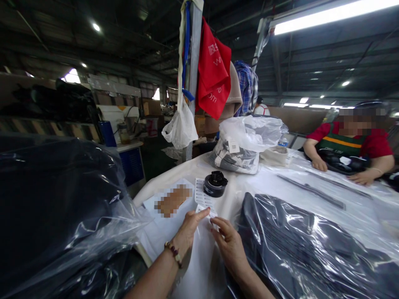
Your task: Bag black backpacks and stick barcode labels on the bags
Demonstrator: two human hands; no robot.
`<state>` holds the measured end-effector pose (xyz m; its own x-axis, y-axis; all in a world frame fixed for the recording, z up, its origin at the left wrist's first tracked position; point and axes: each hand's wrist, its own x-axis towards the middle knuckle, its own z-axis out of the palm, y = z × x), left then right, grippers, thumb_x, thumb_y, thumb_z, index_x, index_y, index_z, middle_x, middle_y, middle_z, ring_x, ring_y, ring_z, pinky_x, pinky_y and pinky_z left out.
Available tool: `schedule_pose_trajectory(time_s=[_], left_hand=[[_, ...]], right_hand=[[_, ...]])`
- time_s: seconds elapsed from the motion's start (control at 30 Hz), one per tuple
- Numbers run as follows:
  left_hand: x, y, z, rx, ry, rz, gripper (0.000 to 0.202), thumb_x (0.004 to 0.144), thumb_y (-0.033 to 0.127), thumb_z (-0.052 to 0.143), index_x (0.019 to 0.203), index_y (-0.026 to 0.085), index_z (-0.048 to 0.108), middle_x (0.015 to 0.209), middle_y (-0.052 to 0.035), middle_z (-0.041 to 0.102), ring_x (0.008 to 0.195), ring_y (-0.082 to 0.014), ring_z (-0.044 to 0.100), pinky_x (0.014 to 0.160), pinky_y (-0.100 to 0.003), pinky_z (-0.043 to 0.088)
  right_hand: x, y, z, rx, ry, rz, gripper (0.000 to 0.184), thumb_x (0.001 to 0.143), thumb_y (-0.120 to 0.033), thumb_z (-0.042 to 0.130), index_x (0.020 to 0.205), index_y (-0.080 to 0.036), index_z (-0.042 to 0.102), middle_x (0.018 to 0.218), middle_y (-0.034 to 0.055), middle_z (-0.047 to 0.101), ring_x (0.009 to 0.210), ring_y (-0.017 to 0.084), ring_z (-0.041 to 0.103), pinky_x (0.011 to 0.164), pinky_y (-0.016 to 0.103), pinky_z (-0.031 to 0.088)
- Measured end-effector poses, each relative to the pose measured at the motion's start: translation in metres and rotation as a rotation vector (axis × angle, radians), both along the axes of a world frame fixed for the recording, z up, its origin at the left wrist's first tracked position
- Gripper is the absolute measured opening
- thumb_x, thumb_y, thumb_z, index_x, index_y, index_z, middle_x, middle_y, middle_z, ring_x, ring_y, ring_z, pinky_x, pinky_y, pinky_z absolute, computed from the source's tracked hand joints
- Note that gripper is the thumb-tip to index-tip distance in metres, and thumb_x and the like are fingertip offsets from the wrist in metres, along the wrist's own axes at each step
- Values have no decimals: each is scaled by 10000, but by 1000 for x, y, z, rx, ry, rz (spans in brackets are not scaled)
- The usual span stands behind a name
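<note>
A white sheet of small printed stickers (203, 192) lies on the white-covered table, its near end lifted between my two hands. My left hand (187, 230), with a beaded bracelet at the wrist, is closed on that near end, thumb stretched along it. From the right, my right hand (229, 243) pinches at the sheet's near edge; whether one sticker is loose between its fingertips is too small to tell. Just beyond the sheet stands a black roll of tape (215, 185) with crumpled black material on top. Left of it, white paper (149, 232) carries a blurred brown patch.
Dark goods in clear plastic bags lie left (59, 207) and right (289, 245) of my hands. Farther back are a plastic bag of labelled items (235, 153) and a metal post (193, 79) hung with cloths. A co-worker (346, 145) handles something black across the table.
</note>
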<state>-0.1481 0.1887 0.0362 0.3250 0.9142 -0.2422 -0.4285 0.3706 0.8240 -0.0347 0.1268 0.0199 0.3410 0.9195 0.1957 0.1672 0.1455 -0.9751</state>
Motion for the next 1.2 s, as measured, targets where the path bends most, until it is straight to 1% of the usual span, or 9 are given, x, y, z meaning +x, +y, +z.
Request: schedule_pose_trajectory(time_s=[0.1,0.2,0.37,0.47,0.53,0.63,0.87,1.03,1.2], left_hand=[[-1,1,-4,-39,13,-62,405,443,215,779,810,88,667,663,-71,660,596,-214,592,634,-326,469],[-3,4,-6,-58,10,-87,433,446,158,752,862,86,660,682,-76,674,599,-228,608,618,-331,472],[-10,10,-9,-81,-28,-133,460,469,159,777,907,92,655,749,-91,691,632,-240,630,623,-335,486],[-15,15,-13,-98,-57,-151,465,492,166,780,933,91,654,778,-103,694,669,-248,641,645,-341,494],[-18,17,-17,-102,-85,-164,458,518,170,771,953,88,654,809,-111,695,710,-253,646,674,-340,496],[-21,17,-21,-90,-154,-188,437,577,169,738,997,87,649,865,-123,692,771,-257,649,726,-341,493],[-24,16,-26,-75,-265,-246,393,672,160,710,1054,101,640,919,-129,687,808,-254,651,781,-350,485],[-24,19,-28,-119,-232,-241,376,663,200,740,1019,110,659,875,-122,696,791,-255,657,770,-347,494],[-23,19,-24,-154,-201,-245,418,611,249,791,988,115,672,830,-117,700,804,-274,659,806,-376,491]], right_hand=[[7,-1,3,-87,70,-2,312,590,-330,573,829,-195,721,902,83,698,894,247,626,858,375,464],[13,-2,19,-231,208,9,361,565,-274,566,882,-163,697,840,77,698,888,247,623,808,339,462],[19,2,53,-448,276,42,371,491,-208,603,847,-160,692,792,55,684,845,235,599,794,337,413],[21,10,59,-540,248,104,333,511,-216,621,833,-164,690,624,6,624,695,181,560,677,299,391],[20,15,56,-530,199,141,274,523,-213,616,786,-175,685,551,-27,577,589,138,500,602,270,355],[14,22,44,-452,260,186,210,506,-223,656,710,-178,658,610,-26,616,574,116,494,591,248,361],[0,26,19,-368,454,221,382,459,-346,809,739,-183,607,713,14,670,674,152,577,641,249,427],[2,25,8,-350,471,169,423,481,-367,823,798,-186,610,655,-2,649,585,116,534,548,210,390],[4,27,1,-316,494,123,412,460,-362,838,768,-180,633,665,12,660,610,136,573,578,229,437]])
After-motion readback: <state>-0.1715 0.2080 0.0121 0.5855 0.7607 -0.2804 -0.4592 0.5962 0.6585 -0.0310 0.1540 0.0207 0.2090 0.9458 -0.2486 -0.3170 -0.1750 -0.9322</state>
